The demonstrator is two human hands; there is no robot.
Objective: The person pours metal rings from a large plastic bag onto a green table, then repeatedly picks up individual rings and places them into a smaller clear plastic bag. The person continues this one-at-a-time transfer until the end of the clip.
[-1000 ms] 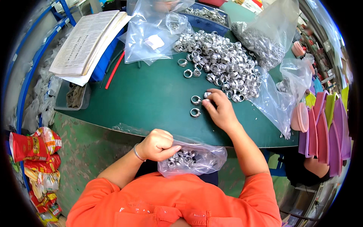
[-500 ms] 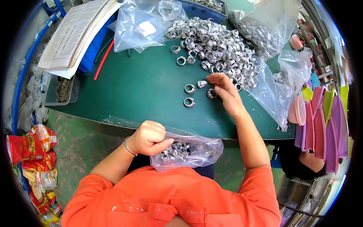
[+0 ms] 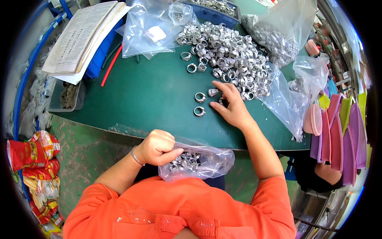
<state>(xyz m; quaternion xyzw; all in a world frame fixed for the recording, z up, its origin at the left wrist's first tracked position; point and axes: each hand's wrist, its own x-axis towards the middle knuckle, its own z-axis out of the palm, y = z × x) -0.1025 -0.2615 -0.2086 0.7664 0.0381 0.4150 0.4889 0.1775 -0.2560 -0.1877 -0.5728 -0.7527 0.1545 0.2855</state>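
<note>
Left hand [image 3: 156,147] curling into a loose fist at the near edge of the green table [image 3: 151,95], fingers bent in and thumb pinching the mouth of the clear plastic bag of small silver metal rings [image 3: 197,162]. Bag hanging just below the table edge, in front of the orange shirt [image 3: 179,211], already holding a small heap of rings.

Right hand [image 3: 230,105] lying palm down on the table, fingers half spread and slightly bent, fingertips touching the near edge of the big pile of silver metal rings [image 3: 227,55]. Whether holding a ring under the fingers, cannot tell. One loose ring [image 3: 213,92] lying just beside the index finger. Two separate silver rings [image 3: 199,104] resting on the table just to the left of the right hand, one above the other, apart from the pile.

Lying further back: crumpled clear plastic bags [image 3: 153,32], a stack of printed paper sheets [image 3: 81,36] at the far left, a thin red stick [image 3: 110,65] beside it.
</note>
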